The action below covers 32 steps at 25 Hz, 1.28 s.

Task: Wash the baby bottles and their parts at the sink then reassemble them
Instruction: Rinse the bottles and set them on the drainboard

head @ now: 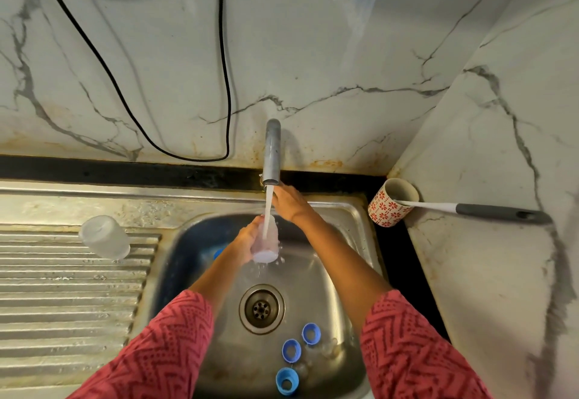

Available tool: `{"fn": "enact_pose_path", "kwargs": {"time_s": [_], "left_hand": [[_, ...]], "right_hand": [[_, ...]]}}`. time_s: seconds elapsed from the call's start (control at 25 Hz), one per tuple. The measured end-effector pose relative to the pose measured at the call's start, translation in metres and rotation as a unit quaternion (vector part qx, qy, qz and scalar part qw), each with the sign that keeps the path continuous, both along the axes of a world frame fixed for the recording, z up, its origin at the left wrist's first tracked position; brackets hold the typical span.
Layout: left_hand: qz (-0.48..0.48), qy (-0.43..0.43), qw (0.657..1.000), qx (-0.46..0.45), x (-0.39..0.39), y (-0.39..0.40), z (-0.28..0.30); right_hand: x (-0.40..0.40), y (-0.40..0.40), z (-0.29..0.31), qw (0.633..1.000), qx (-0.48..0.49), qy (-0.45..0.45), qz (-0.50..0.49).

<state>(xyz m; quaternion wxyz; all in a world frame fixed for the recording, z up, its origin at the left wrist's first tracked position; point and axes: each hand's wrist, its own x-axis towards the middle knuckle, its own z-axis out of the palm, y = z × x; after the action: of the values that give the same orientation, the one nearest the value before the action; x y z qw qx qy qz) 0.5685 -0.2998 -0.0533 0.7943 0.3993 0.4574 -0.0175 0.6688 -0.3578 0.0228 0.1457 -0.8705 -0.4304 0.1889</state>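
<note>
My left hand grips a clear baby bottle over the sink basin, with the running stream from the tap falling into its mouth. My right hand reaches to the tap's base behind the stream; its fingers are partly hidden. Three blue bottle rings lie in the basin near the front, with clear teats beside them. Another clear bottle stands upside down on the draining board. Something blue shows behind my left forearm.
The ridged steel draining board fills the left. A patterned mug in the right corner holds a bottle brush with a grey handle. The drain sits mid-basin. A black cable hangs on the marble wall.
</note>
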Motion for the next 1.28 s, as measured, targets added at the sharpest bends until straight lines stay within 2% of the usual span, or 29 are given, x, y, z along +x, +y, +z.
{"fn": "enact_pose_path", "kwargs": {"time_s": [0.08,0.12,0.2,0.24,0.36,0.48,0.64,0.72,0.92,1.0,1.12,1.2,1.28], "left_hand": [[-0.022,-0.013,1.000,0.016,-0.006,0.008,0.002],[-0.022,-0.032,0.999,-0.003,-0.010,0.009,0.008],[-0.023,-0.058,0.997,-0.051,-0.015,0.007,0.008],[-0.031,-0.049,0.997,-0.053,-0.019,0.006,0.003],[-0.031,-0.020,0.998,-0.057,-0.032,0.002,-0.007],[-0.051,0.009,0.999,-0.001,-0.031,0.002,0.005],[-0.087,-0.048,0.993,0.062,-0.024,-0.004,0.025],[-0.066,-0.061,0.993,0.076,-0.026,-0.005,0.021],[0.060,-0.065,0.993,0.080,-0.030,-0.006,0.025],[0.058,-0.064,0.994,0.074,-0.024,-0.007,0.033],[0.001,-0.022,0.996,0.084,-0.024,-0.016,0.027],[-0.014,-0.005,0.999,0.038,-0.031,-0.022,0.015],[0.026,-0.027,0.999,-0.004,-0.036,-0.024,0.014]], "right_hand": [[-0.014,-0.010,-0.026,0.988,0.049,0.106,-0.098],[-0.025,-0.015,-0.036,0.966,0.056,0.193,-0.164],[-0.049,-0.020,-0.047,0.898,0.022,0.359,-0.254],[-0.058,-0.022,-0.048,0.889,-0.005,0.384,-0.249],[-0.067,-0.025,-0.042,0.906,-0.002,0.355,-0.229],[-0.062,-0.034,-0.026,0.929,0.039,0.320,-0.185],[-0.062,-0.066,-0.019,0.944,0.103,0.271,-0.156],[-0.066,-0.065,-0.017,0.942,0.104,0.279,-0.153],[-0.076,-0.037,-0.006,0.931,0.115,0.291,-0.186],[-0.073,-0.041,-0.006,0.922,0.146,0.291,-0.209],[-0.069,-0.056,-0.017,0.903,0.199,0.265,-0.274],[-0.074,-0.055,-0.025,0.889,0.210,0.282,-0.293],[-0.074,-0.046,-0.031,0.875,0.209,0.305,-0.311]]}}
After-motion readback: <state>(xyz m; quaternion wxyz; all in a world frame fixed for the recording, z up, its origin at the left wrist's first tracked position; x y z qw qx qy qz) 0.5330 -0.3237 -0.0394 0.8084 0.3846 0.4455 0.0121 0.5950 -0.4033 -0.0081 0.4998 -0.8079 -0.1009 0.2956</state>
